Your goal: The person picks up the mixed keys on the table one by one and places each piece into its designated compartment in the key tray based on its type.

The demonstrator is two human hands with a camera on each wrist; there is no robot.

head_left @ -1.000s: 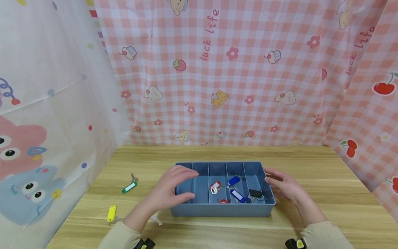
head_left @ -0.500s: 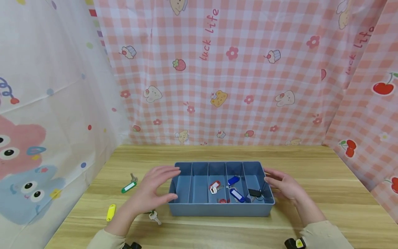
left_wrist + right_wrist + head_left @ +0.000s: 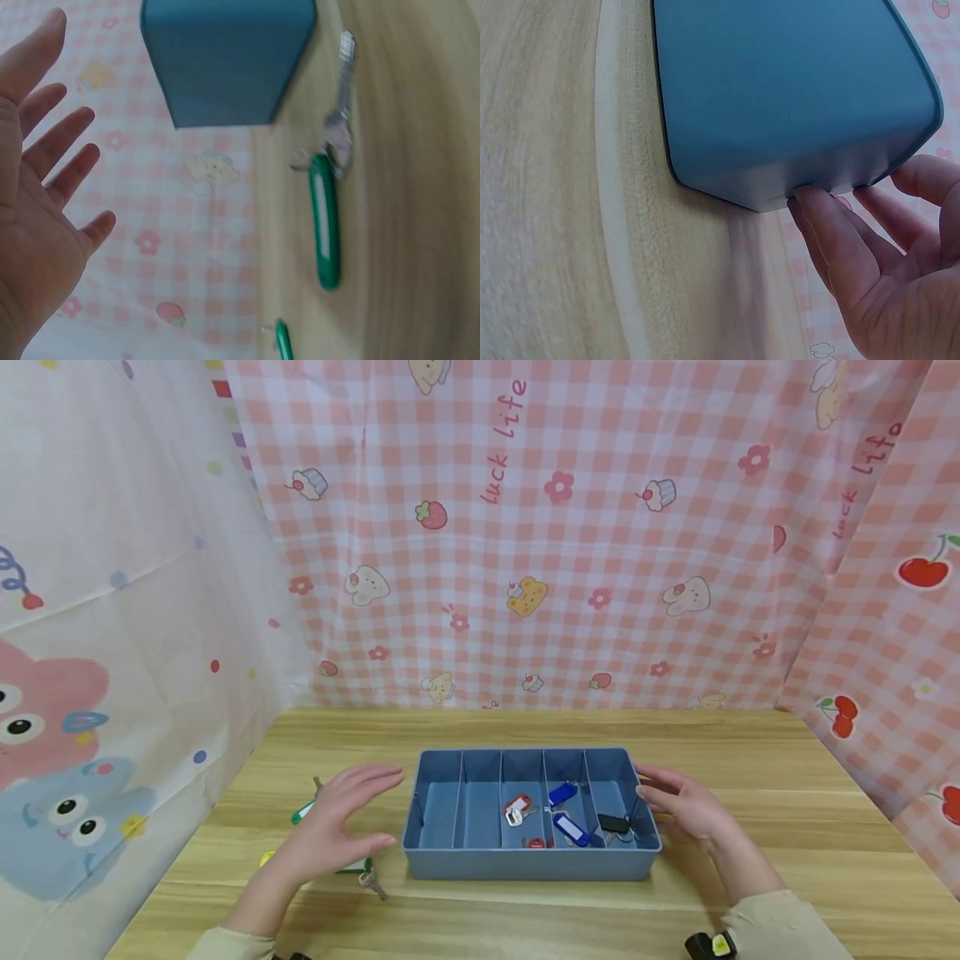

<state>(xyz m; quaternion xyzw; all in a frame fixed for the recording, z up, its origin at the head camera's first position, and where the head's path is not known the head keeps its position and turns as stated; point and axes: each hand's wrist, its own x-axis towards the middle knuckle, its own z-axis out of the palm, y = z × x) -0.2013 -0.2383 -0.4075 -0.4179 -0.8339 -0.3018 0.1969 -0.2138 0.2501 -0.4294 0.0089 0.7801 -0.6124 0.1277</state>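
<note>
A blue-grey box (image 3: pixel 528 865) divided into compartments sits on the table. My right hand (image 3: pixel 690 810) is at its right end, fingertips against the outer wall, as the right wrist view also shows. My left hand (image 3: pixel 330 831) hovers off the box's left end, fingers spread and holding nothing. Below it lies a key (image 3: pixel 339 139) with a green tag (image 3: pixel 325 225). In the box, red-tagged keys (image 3: pixel 516 808) lie in the middle compartment, blue key tags (image 3: pixel 572 829) in the one right of it, and a black key tag (image 3: pixel 613 823) in the rightmost. The two left compartments hold nothing.
Another green key tag (image 3: pixel 302 812) and a yellow key tag (image 3: pixel 267 857) lie on the wooden table (image 3: pixel 750 760) at left, partly hidden by my left hand. A pink checked cloth (image 3: pixel 570 552) hangs behind the table, with a pale cloth (image 3: pixel 172 552) at the left.
My left hand has moved left from above the box's left compartments to beyond its left end, uncovering them. The box has shifted very slightly left in view. My right hand stays at the right end.
</note>
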